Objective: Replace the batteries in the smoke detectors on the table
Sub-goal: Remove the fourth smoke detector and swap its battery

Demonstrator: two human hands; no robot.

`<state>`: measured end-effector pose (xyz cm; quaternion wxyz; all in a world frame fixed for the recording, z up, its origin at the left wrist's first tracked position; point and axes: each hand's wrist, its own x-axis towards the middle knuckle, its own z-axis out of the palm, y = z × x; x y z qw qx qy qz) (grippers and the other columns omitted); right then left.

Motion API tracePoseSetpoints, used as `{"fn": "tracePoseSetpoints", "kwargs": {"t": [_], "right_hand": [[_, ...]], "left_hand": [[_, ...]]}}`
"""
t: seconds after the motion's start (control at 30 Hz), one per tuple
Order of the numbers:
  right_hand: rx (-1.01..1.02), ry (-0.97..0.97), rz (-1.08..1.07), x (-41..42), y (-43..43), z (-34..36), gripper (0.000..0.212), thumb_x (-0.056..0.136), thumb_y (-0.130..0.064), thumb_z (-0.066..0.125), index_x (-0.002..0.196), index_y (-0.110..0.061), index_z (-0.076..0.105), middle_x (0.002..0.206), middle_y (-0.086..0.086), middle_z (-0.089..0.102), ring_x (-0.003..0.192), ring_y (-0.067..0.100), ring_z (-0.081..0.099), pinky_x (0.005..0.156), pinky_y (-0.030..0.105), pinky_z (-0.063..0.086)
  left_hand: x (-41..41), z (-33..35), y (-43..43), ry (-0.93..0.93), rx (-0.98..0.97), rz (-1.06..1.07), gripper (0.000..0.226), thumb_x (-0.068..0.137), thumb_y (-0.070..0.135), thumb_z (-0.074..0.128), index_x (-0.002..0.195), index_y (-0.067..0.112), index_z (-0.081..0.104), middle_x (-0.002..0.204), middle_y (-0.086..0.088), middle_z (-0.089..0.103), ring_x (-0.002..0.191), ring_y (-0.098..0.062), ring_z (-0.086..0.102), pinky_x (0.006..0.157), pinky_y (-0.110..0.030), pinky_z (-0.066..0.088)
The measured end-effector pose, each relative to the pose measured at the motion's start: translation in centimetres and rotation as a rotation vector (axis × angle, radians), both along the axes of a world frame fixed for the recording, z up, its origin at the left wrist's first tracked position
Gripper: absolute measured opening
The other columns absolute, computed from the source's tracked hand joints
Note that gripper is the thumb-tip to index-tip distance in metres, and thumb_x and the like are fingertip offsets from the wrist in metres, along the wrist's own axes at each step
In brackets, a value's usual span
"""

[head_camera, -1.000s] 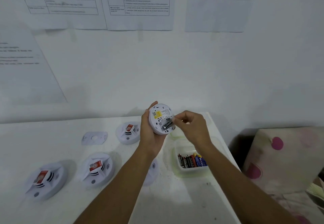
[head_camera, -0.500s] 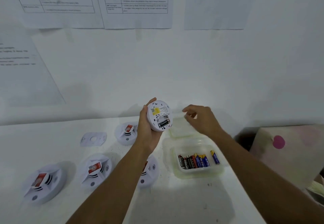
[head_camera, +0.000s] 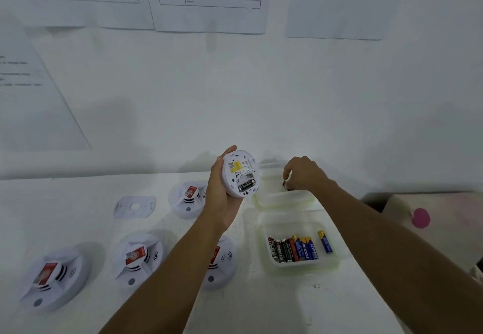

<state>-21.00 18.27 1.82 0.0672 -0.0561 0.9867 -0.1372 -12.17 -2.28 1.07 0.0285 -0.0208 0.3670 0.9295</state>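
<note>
Fingers of the left hand [head_camera: 222, 192] are curled round the rim of a round white smoke detector [head_camera: 241, 174], thumb at its top edge. It is held up off the table [head_camera: 78, 198] with its back to the head camera. One black battery [head_camera: 246, 185] sits in the open compartment, just beside the lower fingers.

The right hand [head_camera: 304, 174] is curled downward, its fingertips pinching a small dark object [head_camera: 285, 184] that is too small to identify. Directly beneath those fingertips is a clear plastic tub [head_camera: 283, 199]. Nearer the person than the fingers, under the right forearm, a second clear tub [head_camera: 332, 263] holds a row of black, red and blue batteries [head_camera: 292, 248] and one blue battery [head_camera: 325, 241] lying apart.

Left of the left fingers, a face-up detector [head_camera: 187, 198] and a flat mounting plate [head_camera: 134, 205] lie on the table. Below the left wrist, three more detectors [head_camera: 138, 258] lie in a row, one partly hidden by the forearm.
</note>
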Motion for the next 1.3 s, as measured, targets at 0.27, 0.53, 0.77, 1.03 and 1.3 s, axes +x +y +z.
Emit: {"fn": "tracePoseSetpoints", "kwargs": {"t": [0.27,0.53,0.77,1.03,1.3], "right_hand": [[-0.439,-0.083,-0.077,0.0,0.2,1.0,0.020,0.075,-0.015,0.078,0.095,-0.019,0.076,0.080,0.008,0.073,0.067,0.018,0.066,0.066,0.028,0.052],[-0.973,0.054,0.098,7.8,-1.0,5.6,0.010,0.082,-0.006,0.072,0.090,-0.011,0.067,0.088,0.003,0.073,0.069,0.017,0.060,0.060,0.028,0.044],[-1.111,0.048,0.210,13.2,-3.3,5.1,0.014,0.081,0.002,0.073,0.090,-0.004,0.065,0.097,0.007,0.074,0.077,0.030,0.070,0.068,0.034,0.056],[-1.201,0.099,0.180,16.5,-3.6,4.5,0.014,0.085,0.003,0.068,0.096,-0.004,0.061,0.087,0.014,0.075,0.070,0.023,0.068,0.071,0.033,0.056],[-1.092,0.245,0.269,18.8,-4.9,3.5,0.013,0.083,-0.003,0.071,0.093,-0.010,0.067,0.092,0.001,0.074,0.082,0.020,0.072,0.076,0.032,0.059]], "left_hand": [[-0.1,0.1,-0.1,-0.015,0.017,0.008,0.041,0.101,0.041,0.036,0.134,0.023,0.054,0.141,-0.012,0.052,0.123,-0.029,0.052,0.106,-0.048,0.038],[1.5,0.9,0.7,-0.002,0.034,-0.008,0.049,0.086,0.045,0.051,0.130,0.025,0.057,0.141,-0.012,0.053,0.129,-0.032,0.050,0.112,-0.053,0.034],[4.1,1.6,1.7,0.014,0.027,-0.036,0.039,0.101,0.042,0.035,0.129,0.026,0.056,0.123,-0.012,0.061,0.105,-0.027,0.059,0.095,-0.047,0.046],[7.3,1.6,1.9,0.053,0.031,-0.049,0.039,0.100,0.042,0.037,0.131,0.026,0.054,0.115,-0.008,0.066,0.098,-0.025,0.065,0.093,-0.047,0.047],[9.3,1.6,1.8,0.016,-0.040,-0.001,0.041,0.100,0.042,0.038,0.135,0.025,0.054,0.120,-0.008,0.063,0.108,-0.025,0.059,0.097,-0.045,0.045]]}}
